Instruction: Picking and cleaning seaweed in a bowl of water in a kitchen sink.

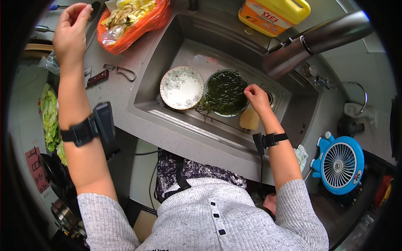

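Observation:
In the sink [282, 125], a bowl of dark green, stringy leafy greens [225, 91] sits in water. My right hand [257, 97] is at that bowl's right rim, fingertips pinched together; whether they hold a strand cannot be told. A white floral bowl [182, 88] stands just left of it, with some green strands between the two. A yellowish sponge [249, 119] lies below my right hand. My left hand [72, 31] is raised at the upper left, near the orange plastic bag [132, 34] of scraps. Its fingers are curled with thumb and fingertip together; anything between them cannot be made out.
A knife with a brown handle [98, 78] and a metal-framed peeler [121, 71] lie on the left counter. The dark faucet [314, 44] reaches over the sink's right side. A yellow detergent jug [270, 15] stands behind, a blue fan [339, 164] at right, and leafy lettuce [50, 119] at far left.

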### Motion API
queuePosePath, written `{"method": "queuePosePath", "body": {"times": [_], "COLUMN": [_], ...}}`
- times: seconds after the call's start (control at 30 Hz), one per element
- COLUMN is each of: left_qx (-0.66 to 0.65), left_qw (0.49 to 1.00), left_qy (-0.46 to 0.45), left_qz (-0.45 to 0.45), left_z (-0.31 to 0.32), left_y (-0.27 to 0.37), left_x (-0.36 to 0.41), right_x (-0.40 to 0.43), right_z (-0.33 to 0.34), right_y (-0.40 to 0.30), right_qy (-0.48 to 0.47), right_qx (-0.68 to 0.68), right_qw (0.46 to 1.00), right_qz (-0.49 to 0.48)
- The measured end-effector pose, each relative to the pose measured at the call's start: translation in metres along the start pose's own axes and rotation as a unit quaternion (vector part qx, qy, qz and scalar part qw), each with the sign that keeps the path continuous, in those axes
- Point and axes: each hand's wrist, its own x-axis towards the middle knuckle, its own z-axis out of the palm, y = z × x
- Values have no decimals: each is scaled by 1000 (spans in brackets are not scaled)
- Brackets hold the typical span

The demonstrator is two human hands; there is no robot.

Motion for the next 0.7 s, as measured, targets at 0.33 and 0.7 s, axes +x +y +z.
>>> {"method": "queuePosePath", "body": {"times": [0.33, 0.7], "left_qx": [384, 85], "left_qw": [901, 923], "left_qy": [-154, -374], "left_qz": [132, 27], "left_z": [34, 79], "left_y": [-64, 7], "left_x": [5, -160], "right_x": [0, 6], "right_z": [14, 40], "right_y": [10, 10], "right_qy": [-92, -82], "right_qx": [160, -285], "right_qw": [983, 947], "right_qz": [-26, -124]}}
